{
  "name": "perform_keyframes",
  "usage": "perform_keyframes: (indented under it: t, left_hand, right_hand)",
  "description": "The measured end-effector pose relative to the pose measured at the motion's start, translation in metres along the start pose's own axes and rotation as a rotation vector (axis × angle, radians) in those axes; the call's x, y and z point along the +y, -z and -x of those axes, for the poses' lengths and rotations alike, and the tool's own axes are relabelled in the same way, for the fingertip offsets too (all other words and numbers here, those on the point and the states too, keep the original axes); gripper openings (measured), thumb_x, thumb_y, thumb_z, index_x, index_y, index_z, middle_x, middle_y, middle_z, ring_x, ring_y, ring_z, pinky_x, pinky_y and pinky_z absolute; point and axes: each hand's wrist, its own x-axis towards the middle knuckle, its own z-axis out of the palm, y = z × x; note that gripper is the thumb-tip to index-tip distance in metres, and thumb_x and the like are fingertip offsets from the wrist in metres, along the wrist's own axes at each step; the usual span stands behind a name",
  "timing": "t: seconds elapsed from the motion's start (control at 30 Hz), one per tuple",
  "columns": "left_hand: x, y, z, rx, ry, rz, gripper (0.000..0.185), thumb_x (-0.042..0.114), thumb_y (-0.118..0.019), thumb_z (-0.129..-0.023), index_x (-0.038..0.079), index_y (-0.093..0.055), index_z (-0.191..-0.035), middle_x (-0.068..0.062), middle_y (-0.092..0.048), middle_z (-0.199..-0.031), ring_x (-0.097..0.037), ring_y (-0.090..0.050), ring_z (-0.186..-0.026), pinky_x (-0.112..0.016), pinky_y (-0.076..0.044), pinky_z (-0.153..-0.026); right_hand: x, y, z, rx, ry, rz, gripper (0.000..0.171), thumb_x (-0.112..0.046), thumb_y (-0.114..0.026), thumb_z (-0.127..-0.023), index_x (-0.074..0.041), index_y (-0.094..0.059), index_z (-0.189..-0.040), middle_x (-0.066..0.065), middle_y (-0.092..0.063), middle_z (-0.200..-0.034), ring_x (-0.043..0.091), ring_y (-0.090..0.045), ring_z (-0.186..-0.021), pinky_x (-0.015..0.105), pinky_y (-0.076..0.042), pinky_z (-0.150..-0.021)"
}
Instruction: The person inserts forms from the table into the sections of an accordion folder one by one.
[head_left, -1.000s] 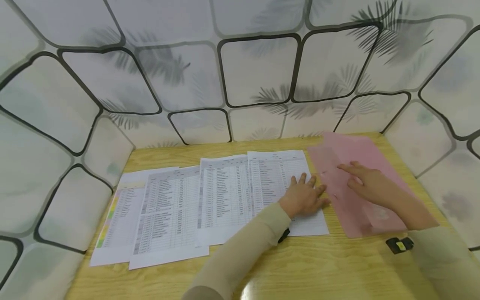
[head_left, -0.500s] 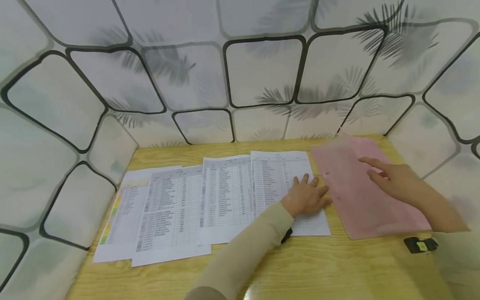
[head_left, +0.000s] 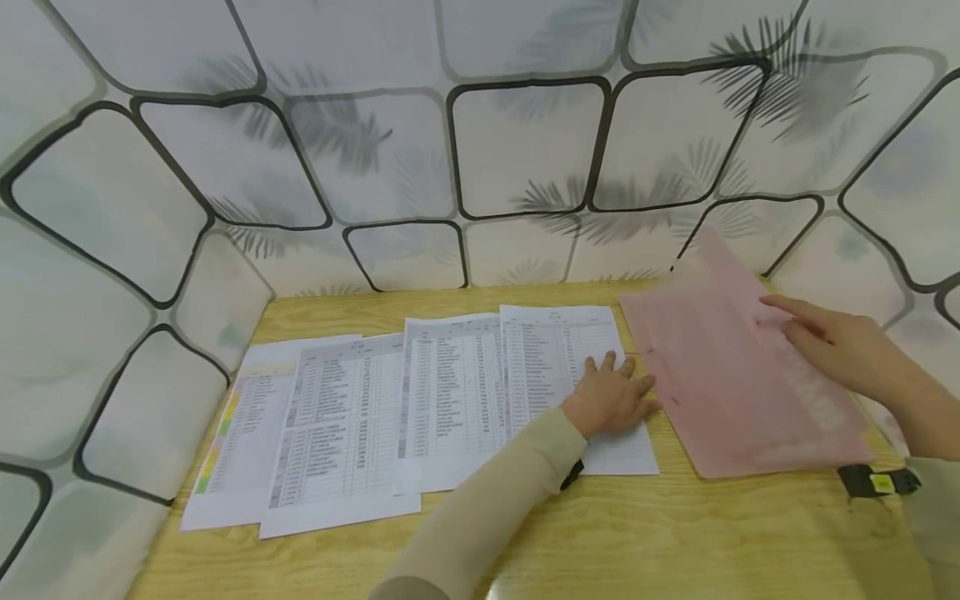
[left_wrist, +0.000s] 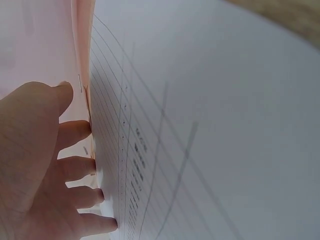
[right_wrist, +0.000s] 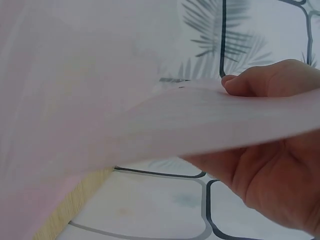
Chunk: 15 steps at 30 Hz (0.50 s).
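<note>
A pink folder (head_left: 720, 383) lies at the right of the wooden table (head_left: 675, 542). My right hand (head_left: 840, 350) pinches the folder's top cover at its right edge and holds that side raised. In the right wrist view the thumb of that hand (right_wrist: 270, 165) lies on top of the pink cover (right_wrist: 100, 100) and the rest of the hand is under it. My left hand (head_left: 611, 396) rests flat on the rightmost printed sheet (head_left: 555, 350), its fingertips beside the folder's left edge. The left wrist view shows this hand (left_wrist: 45, 165) with spread fingers on the sheet (left_wrist: 210, 125), next to the pink folder (left_wrist: 40, 45).
Several printed table sheets (head_left: 337, 417) lie overlapped in a row across the table's left and middle. Patterned wall panels (head_left: 525, 142) close in the table at the back and both sides. A black wrist strap with a yellow tag (head_left: 877, 481) sits at my right wrist.
My right hand has slid from the folder's middle to its right edge and lifted the top cover there. The left hand has stayed on the sheet.
</note>
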Motion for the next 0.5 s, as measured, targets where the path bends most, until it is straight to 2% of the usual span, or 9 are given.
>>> perform_keyframes:
  t: [0.33, 0.5]
  left_hand:
    - [0.0013, 0.0017, 0.0019, -0.016, 0.008, -0.012, 0.063, 0.071, -0.023, -0.107, 0.046, -0.027, -0.165, 0.004, -0.021, -0.177, -0.026, -0.022, -0.163, -0.05, -0.031, -0.129]
    - [0.0009, 0.0021, 0.001, 0.002, -0.01, -0.027, 0.065, 0.071, -0.02, -0.107, 0.045, -0.021, -0.167, 0.0, -0.016, -0.178, -0.026, -0.022, -0.163, -0.048, -0.032, -0.129]
  right_hand:
    - [-0.0028, -0.0018, -0.002, 0.009, -0.007, -0.052, 0.049, -0.028, -0.044, -0.114, -0.01, -0.046, -0.159, 0.003, -0.046, -0.071, 0.013, -0.033, -0.053, 0.03, -0.032, -0.055]
    - [-0.0028, -0.0039, -0.0033, 0.011, -0.004, -0.067, 0.049, -0.028, -0.045, -0.113, -0.008, -0.047, -0.158, 0.005, -0.057, -0.076, 0.015, -0.036, -0.057, 0.033, -0.034, -0.06]
